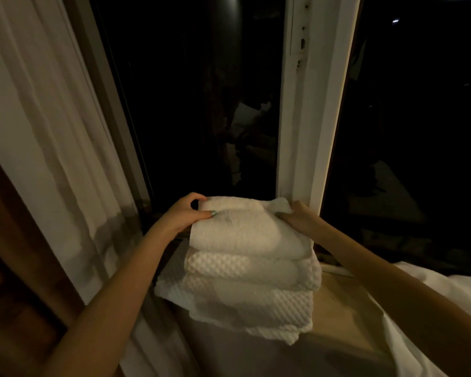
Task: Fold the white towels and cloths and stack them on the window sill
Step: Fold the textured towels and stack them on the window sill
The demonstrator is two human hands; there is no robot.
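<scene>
Left hand [186, 213] and right hand [297, 217], fingers curled round its far corners, hold the top towel [245, 235] on the stack [250, 292] on the sill [340, 303]. Its edges should probably be squared with those below before release.

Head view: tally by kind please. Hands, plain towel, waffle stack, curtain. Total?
Hands: 2, left hand and right hand, each with a grip on the top towel
Plain terry towel: 1
Waffle-weave stack: 1; towels inside cannot be counted
Curtain: 1
Total: 5
</scene>
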